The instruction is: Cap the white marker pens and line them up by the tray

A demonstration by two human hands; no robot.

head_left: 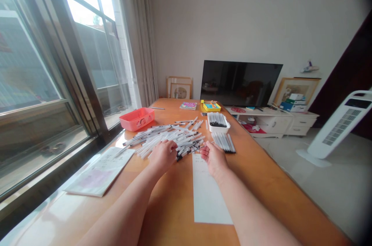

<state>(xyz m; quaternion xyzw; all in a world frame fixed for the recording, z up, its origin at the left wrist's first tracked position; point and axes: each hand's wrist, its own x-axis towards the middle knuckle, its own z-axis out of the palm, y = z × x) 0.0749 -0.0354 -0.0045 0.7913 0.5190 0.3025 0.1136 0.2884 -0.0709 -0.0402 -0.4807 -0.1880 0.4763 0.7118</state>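
A heap of pen parts (162,137), pale see-through barrels with dark bits and black caps among them, lies loose in mid-table. My left hand (164,155) rests at the near edge of the heap with its fingers curled in; what they hold, if anything, is hidden. Across from it, my right hand (215,159) is closed in a pinch on a thin dark stick, which looks like a pen refill (197,148), pointing left. Under the right wrist lies a white sheet of paper (210,199). Just beyond that hand is a row of pens (223,142) laid side by side, black ends toward me.
A white box (219,129) of upright-packed pens stands behind the row. A red plastic basket (137,119) sits at the back left, a booklet (100,172) at the near left. Farther back are a yellow box (211,107) and a magazine (188,105). Windows border the left side.
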